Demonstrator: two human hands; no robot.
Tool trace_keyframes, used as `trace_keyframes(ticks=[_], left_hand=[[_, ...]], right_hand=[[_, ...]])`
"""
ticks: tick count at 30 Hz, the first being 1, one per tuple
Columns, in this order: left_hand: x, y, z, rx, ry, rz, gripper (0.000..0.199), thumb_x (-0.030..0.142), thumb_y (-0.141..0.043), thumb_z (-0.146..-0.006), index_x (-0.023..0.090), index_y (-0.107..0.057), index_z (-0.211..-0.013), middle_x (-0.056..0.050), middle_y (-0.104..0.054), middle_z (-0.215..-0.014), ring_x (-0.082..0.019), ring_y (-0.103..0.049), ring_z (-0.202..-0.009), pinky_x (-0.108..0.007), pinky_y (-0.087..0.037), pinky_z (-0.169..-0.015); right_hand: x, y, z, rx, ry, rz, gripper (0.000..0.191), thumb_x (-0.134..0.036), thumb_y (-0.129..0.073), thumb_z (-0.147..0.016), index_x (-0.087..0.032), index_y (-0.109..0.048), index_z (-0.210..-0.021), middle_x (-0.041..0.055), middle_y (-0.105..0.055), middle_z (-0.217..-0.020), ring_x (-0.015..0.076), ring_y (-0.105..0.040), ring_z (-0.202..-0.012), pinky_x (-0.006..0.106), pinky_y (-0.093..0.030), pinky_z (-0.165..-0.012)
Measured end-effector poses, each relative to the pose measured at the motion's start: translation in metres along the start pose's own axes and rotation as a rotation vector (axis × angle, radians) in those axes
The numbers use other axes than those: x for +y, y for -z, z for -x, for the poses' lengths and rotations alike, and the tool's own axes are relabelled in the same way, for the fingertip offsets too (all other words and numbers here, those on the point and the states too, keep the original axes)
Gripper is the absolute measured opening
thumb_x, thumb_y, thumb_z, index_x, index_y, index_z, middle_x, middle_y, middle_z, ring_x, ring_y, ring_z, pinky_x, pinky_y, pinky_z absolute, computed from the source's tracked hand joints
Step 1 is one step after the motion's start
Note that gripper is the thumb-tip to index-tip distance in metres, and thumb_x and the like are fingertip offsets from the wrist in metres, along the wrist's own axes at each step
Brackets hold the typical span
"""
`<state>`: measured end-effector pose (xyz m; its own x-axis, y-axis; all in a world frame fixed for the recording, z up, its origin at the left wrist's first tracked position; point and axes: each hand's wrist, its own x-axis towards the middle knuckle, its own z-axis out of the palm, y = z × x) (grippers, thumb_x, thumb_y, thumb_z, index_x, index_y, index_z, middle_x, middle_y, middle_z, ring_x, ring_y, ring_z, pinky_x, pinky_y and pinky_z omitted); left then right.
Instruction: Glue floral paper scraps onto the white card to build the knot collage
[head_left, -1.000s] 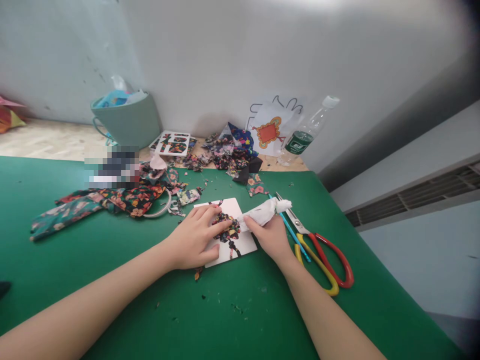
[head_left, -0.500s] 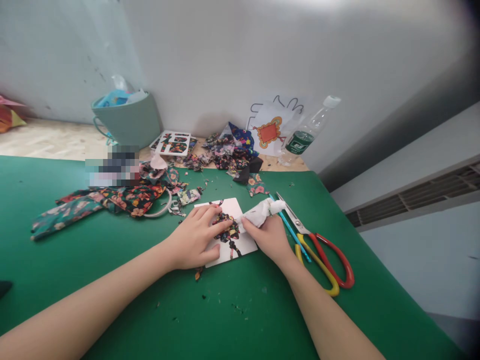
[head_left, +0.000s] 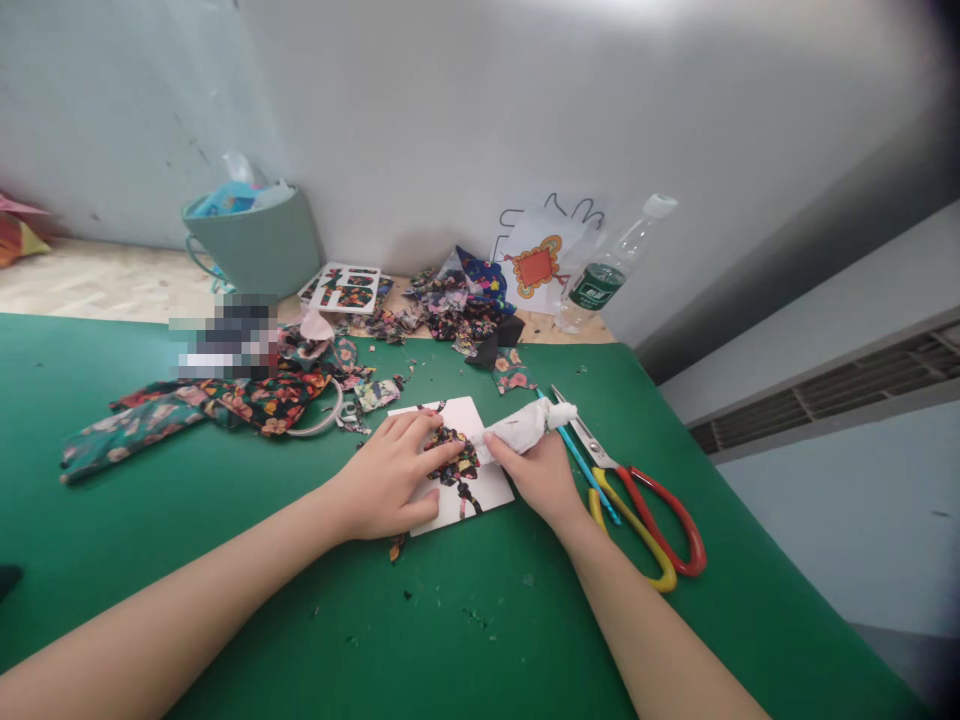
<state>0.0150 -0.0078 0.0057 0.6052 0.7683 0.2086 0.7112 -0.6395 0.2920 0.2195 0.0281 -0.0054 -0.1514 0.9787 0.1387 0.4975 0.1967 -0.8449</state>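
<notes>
The green tabletop [head_left: 360, 630] spreads under both hands. Beyond the left hand [head_left: 386, 475] I see the pale green container [head_left: 255, 240], and nearer it a floral cloth heap [head_left: 240, 400]. Straight past both hands is the scrap pile [head_left: 465, 305]; the clear bottle [head_left: 600, 285] leans beyond the right hand [head_left: 544, 475]. Right beside that hand, the open scissors [head_left: 637, 500] and a thin blue stick [head_left: 581, 460] crowd its outer side.

Compared with half a second ago, both hands keep their places, while the tube's far end reaches a little further right.

The left hand lies palm down, fingers somewhat spread, covering part of the white card [head_left: 484, 495] and touching its dark floral pattern [head_left: 457, 470]. The right hand pinches the crumpled white tube [head_left: 517, 430], thumb on top, its near end at the pattern.
</notes>
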Motion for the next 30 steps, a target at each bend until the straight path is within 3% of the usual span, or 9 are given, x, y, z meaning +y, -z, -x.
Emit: trace_keyframes(ticks=[11,19,30], left_hand=[[0.0005,0.0006,0.0000,-0.009,0.003,-0.007,0.057,0.028,-0.050,-0.070,0.022,-0.040,-0.126,-0.011,-0.034,-0.124,-0.031,-0.030,-0.115,-0.048,-0.027,-0.096],[-0.0008,0.0015,0.0005,-0.013,-0.010,0.000,0.056,0.027,-0.051,-0.070,0.022,-0.041,-0.125,-0.011,-0.033,-0.125,-0.031,-0.029,-0.116,-0.047,-0.026,-0.097],[-0.0008,0.0013,0.0011,-0.030,0.006,-0.005,0.056,0.028,-0.051,-0.070,0.023,-0.041,-0.125,-0.011,-0.033,-0.127,-0.031,-0.029,-0.117,-0.047,-0.025,-0.097]], right_hand=[[-0.0026,0.0003,-0.0012,-0.042,-0.016,0.051,0.022,-0.036,-0.055,-0.071,-0.017,-0.058,-0.061,0.0049,-0.065,-0.064,0.0213,-0.060,-0.064,0.029,-0.045,-0.057],[0.0000,-0.0007,-0.0006,0.006,-0.006,-0.016,0.021,-0.036,-0.056,-0.072,-0.016,-0.061,-0.074,0.0068,-0.067,-0.079,0.0218,-0.061,-0.071,0.029,-0.046,-0.062],[-0.0054,0.0011,-0.0020,-0.055,0.019,0.034,0.020,-0.034,-0.056,-0.071,-0.017,-0.058,-0.061,0.0035,-0.063,-0.060,0.0198,-0.059,-0.061,0.028,-0.043,-0.056]])
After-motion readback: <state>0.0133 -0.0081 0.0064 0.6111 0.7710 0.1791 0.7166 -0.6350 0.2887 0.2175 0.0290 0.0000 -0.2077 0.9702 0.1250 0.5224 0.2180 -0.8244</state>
